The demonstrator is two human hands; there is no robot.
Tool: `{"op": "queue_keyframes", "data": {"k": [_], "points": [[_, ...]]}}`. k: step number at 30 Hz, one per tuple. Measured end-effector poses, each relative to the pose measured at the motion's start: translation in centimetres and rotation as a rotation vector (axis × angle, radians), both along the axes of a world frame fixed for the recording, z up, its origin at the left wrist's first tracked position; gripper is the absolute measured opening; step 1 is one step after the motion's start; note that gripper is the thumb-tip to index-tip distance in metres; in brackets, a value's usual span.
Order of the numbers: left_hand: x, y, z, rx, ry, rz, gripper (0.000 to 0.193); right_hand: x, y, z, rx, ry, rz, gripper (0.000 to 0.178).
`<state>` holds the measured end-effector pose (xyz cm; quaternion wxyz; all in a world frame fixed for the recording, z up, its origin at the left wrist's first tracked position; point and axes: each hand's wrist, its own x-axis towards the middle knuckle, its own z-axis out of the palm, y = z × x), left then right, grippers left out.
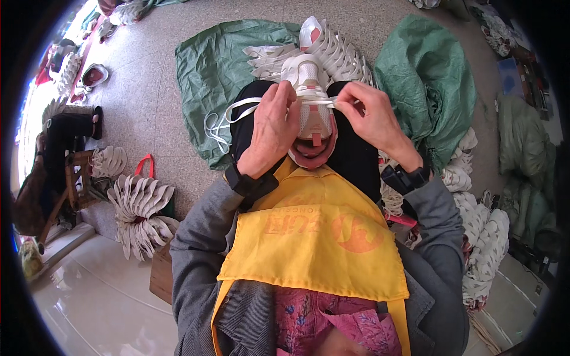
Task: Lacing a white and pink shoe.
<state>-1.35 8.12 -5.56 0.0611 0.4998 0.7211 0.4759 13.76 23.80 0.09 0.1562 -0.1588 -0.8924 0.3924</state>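
A white and pink sneaker (309, 71) rests between my knees, its toe pointing away and its pink-lined opening toward me. My left hand (270, 129) is closed at the shoe's left side. From its fingers a white shoelace (237, 104) loops out to the left and hangs over my dark trouser leg. On the right side, my right hand (373, 115) pinches a white lace close to the eyelets, with thumb and forefinger together. The left fingertips are partly hidden behind the back of that hand.
Beyond my knees, several white shoe uppers (341, 56) lie in a row on a green sheet (208, 71). A crumpled green sack (424, 83) sits to the right. More uppers are stacked at left (139, 207) and right (484, 237). A seated person's leg (65, 133) shows far left.
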Motion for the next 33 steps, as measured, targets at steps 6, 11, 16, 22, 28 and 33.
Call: {"op": "queue_keyframes", "data": {"k": [6,11,16,22,28,33], "points": [[-2.6,1.6,2.1,-0.065,-0.366,-0.405,0.021,-2.5,-1.9,-1.0,-0.018,0.217,0.099,0.011],[-3.3,1.9,1.1,-0.168,-0.402,-0.561,0.02,-1.7,-2.1,-1.5,-0.047,0.186,0.094,0.009],[-3.0,2.0,1.1,-0.242,-0.358,-0.455,0.006,-0.9,-2.4,-2.3,-0.174,0.213,0.049,0.007],[-3.1,1.8,-0.2,-0.101,-0.759,-0.319,0.011,-0.4,-3.1,-3.2,-0.63,0.143,0.015,0.013],[-6.9,-4.2,1.7,-0.063,-0.751,-0.149,0.013,3.4,2.5,-4.9,-0.683,0.062,-0.139,0.016],[-14.6,-17.7,3.0,0.014,-0.769,0.297,0.011,18.8,15.1,-7.2,-0.907,0.376,-0.51,0.018]]}}
